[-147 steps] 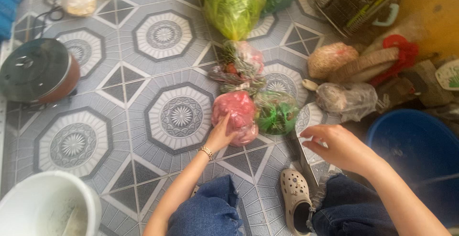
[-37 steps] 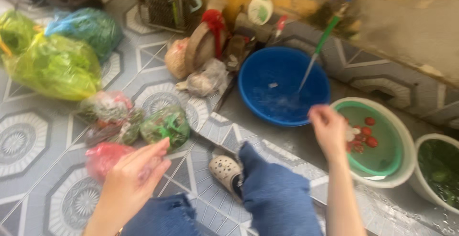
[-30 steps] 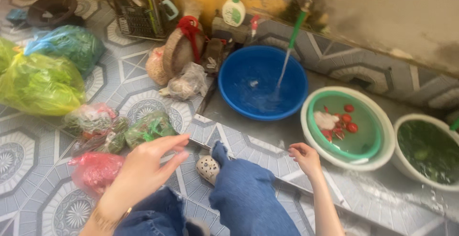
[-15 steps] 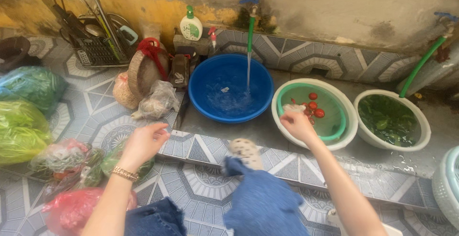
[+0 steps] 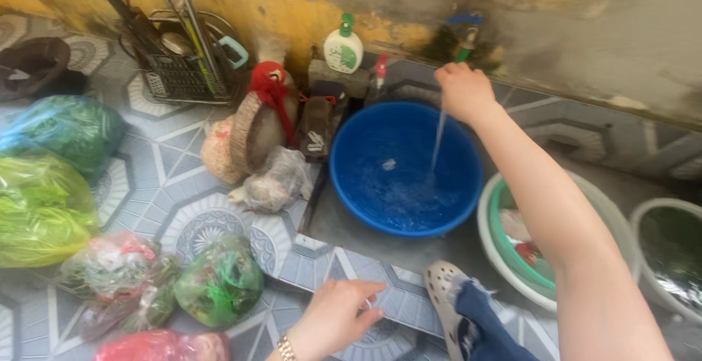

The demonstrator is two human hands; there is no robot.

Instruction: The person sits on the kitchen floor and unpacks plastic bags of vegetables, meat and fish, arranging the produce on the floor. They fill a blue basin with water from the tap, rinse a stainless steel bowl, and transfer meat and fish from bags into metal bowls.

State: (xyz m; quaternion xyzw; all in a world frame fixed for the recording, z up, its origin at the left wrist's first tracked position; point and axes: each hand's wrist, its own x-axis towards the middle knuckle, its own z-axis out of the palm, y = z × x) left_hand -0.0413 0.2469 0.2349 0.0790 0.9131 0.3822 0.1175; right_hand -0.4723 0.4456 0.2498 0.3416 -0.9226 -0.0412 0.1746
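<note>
Up at the far wall, the tap (image 5: 465, 33) sits right under my right hand (image 5: 462, 90), whose fingers are curled around it; a thin stream falls straight down into the blue basin (image 5: 404, 169) just nearer. My left hand (image 5: 338, 316) rests well away on the tiled step (image 5: 322, 262), fingers loosely bent. Most of the tap is hidden by the hand, so I cannot read its handle.

The round plastic basin (image 5: 404, 171) is bright blue. The floor tiles (image 5: 219, 222) are grey and white, with an octagon and star pattern. The thin plastic bag of leaves (image 5: 40, 211) is yellow-green, and the bag behind it (image 5: 69, 127) is blue-green. The rough wall (image 5: 307, 3) is yellow with grey stains. The soap bottle (image 5: 344, 47) is white with a green cap.
</note>
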